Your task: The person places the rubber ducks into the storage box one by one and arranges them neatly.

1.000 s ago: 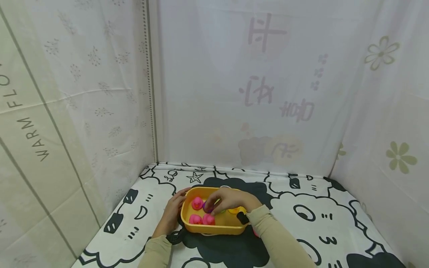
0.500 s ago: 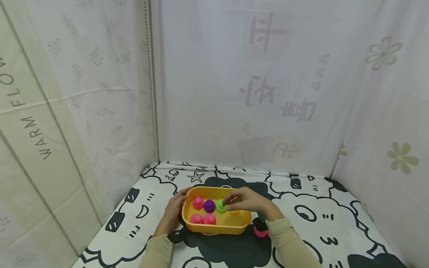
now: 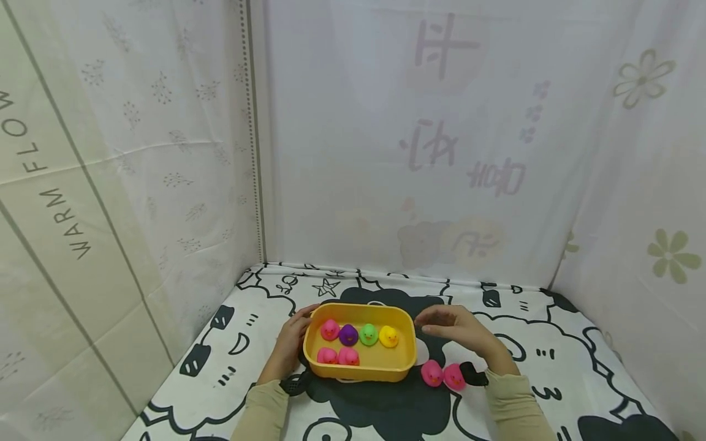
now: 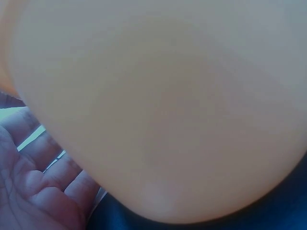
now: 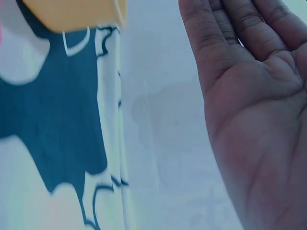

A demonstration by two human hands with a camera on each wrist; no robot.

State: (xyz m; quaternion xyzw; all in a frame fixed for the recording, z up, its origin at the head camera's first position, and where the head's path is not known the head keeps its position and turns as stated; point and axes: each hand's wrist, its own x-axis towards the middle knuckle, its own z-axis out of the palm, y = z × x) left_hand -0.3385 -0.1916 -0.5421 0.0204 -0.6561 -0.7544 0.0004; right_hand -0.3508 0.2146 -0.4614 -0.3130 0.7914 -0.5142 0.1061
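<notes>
A yellow tub (image 3: 380, 365) stands on the patterned cloth, its wall filling most of the left wrist view. Inside, the back row runs left to right: a pink rubber duck (image 3: 330, 330), a purple duck (image 3: 349, 335), a green duck (image 3: 368, 334) and a yellow duck (image 3: 388, 336). Two more pink ducks (image 3: 326, 356) sit side by side at the front left. My left hand (image 3: 291, 338) rests against the tub's left end with fingers extended. Just off the tub's right end, my right hand (image 3: 460, 327) hovers with loosely bent fingers and holds nothing.
Two pink ducks (image 3: 432, 373) lie outside the tub at its front right, below my right wrist and beside its black strap (image 3: 473, 373). Hanging white curtains (image 3: 342, 153) enclose the cloth-covered table (image 3: 529, 343) at the back and both sides.
My right hand has moved from over the ducks out past the tub's right end. The purple, green and yellow ducks are uncovered now, and two pink ducks outside show.
</notes>
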